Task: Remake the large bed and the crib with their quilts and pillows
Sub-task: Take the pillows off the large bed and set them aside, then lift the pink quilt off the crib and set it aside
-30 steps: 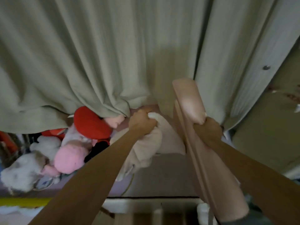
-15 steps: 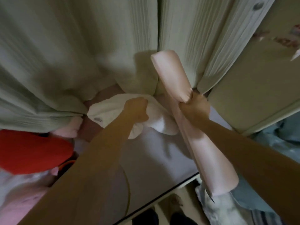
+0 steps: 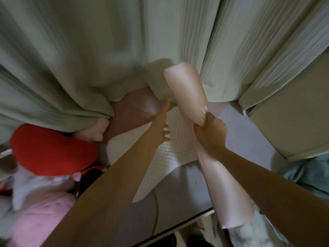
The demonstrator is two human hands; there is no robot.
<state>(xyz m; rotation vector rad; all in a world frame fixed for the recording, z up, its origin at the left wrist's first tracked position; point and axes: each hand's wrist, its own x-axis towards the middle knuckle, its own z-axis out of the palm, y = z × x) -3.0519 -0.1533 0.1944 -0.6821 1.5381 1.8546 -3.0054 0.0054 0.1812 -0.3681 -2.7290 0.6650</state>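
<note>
Hemmed in from 9 through 12 to 2 o'clock by pale green curtains (image 3: 74, 56) hanging onto the mattress (image 3: 249, 145). Near edge of the mattress running dark and straight at 6 o'clock, floor showing below it. Open lilac sheet only toward 3 and 5 o'clock, bounded at 3 o'clock by a beige panel (image 3: 292, 122). Crowded at 8 o'clock with a red plush (image 3: 51, 152) and pink soft toys (image 3: 39, 216).

Long, smooth, pale pink bolster pillow (image 3: 187, 91), tube-shaped, pinched at the waist, upper end rounded against the curtains at 12 o'clock, lower end (image 3: 229, 193) hanging past the mattress edge at 5 o'clock. White quilted pillow (image 3: 170, 154) lying flat on the mattress at centre, fine ribbed stitching, partly under the left forearm. Dusty pink fabric (image 3: 131, 111) beyond it at 11 o'clock, tucked under the curtain hem.

Right hand (image 3: 211, 134) clenched tight around the bolster's waist, fingers (image 3: 201, 127) wrapped fully round it, fabric bunched above the fist. Left hand (image 3: 160, 125) spread and flat, holding nothing, thumb pointing to 12 o'clock, fingers stretched over the far part of the white pillow; contact with it impossible to tell. Bolster just beside the left hand at 2 o'clock.
</note>
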